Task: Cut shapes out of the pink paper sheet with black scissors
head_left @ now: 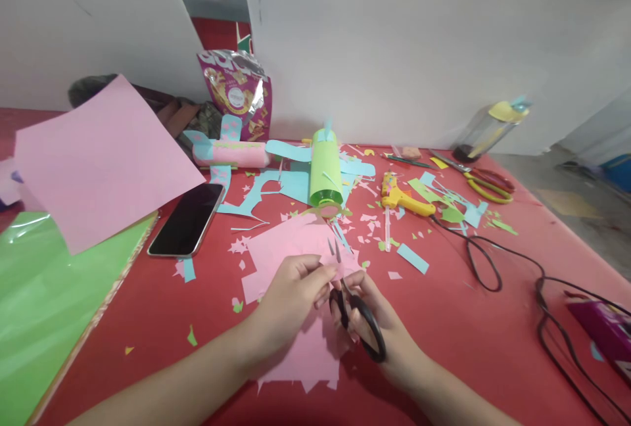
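Observation:
My left hand [296, 291] pinches a small piece of pink paper [344, 267] at its fingertips. My right hand [379, 327] grips black-handled scissors [362, 317], their blades apart and pointing up at the pink piece. Beneath both hands lies a larger cut-up pink paper sheet [290, 245] on the red table [444, 321]. Beyond it stands a green paper roll [325, 169] with blue paper wings, and a pink paper roll [231, 153] lies to its left.
A black phone [187, 219] lies at left beside a large pink sheet [98, 160] and green sheets [39, 294]. A yellow glue gun [401, 197] with a black cable [493, 268], yellow-handled scissors [486, 183], a snack bag [239, 91] and a bottle [488, 127] sit behind. Paper scraps are scattered about.

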The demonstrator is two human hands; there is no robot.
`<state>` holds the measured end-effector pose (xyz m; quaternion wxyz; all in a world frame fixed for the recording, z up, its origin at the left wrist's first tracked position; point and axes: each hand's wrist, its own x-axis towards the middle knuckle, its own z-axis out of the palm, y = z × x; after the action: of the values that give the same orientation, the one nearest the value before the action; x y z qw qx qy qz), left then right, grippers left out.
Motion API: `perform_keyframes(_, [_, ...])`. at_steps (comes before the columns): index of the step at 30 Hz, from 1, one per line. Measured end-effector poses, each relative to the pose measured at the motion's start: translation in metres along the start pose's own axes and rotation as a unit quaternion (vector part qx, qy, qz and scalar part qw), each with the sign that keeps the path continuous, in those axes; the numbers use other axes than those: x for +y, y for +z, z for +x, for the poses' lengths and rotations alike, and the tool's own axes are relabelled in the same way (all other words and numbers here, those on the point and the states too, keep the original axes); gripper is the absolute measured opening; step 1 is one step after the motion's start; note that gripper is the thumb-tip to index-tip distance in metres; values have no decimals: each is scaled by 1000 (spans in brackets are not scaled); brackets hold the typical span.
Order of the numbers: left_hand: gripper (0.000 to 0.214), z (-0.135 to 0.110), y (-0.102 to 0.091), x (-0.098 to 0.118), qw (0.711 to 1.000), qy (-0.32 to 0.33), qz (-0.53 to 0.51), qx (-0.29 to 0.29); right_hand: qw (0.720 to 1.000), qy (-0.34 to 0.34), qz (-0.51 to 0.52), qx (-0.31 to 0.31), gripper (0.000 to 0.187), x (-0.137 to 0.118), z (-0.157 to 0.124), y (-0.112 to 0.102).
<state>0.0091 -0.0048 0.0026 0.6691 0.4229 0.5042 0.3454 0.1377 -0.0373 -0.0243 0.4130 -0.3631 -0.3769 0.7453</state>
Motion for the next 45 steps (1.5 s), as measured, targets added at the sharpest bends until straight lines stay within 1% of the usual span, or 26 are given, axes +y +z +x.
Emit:
perform_keyframes(9, [27,3,-1,-1,1000,1,-11,0,1000,12,-12,17,39,-1,1,0])
perform_keyframes(14, [29,4,-3,0,1000,8,-15,-9,999,25,-16,38,43,-4,2,2])
perform_keyframes(18, [31,5,-5,-2,1000,12,-10,-20,998,11,-21,60,43,-4,3,2])
perform_keyframes(20, [29,6,-5,-3,999,10,13,-28,998,0,-13,68,43,-3,3,1])
perform_keyframes(23, [27,7,-6,-1,996,13,71,-52,997,-23,8,78,43,-1,4,-3])
perform_keyframes(26, [27,7,-7,2,988,13,120,-99,995,-69,27,67,44,-1,6,-6])
perform_keyframes(28, [24,6,-7,4,980,10,147,-131,993,-93,32,64,41,-2,7,-7])
perform_keyframes(29, [24,6,-8,4,977,8,160,-141,992,-99,36,76,38,-4,7,-7])
perform_keyframes(32, [23,5,-8,3,968,6,196,-155,989,-88,32,115,39,-8,8,-6])
perform_keyframes(35, [24,3,-9,2,959,6,220,-179,987,-82,40,132,39,-13,9,-4])
perform_keyframes(41, [24,2,-12,0,943,30,227,-241,992,-71,19,104,40,-14,6,-3])
perform_keyframes(45, [26,2,-12,1,938,31,248,-241,992,-75,6,104,40,-12,6,-4])
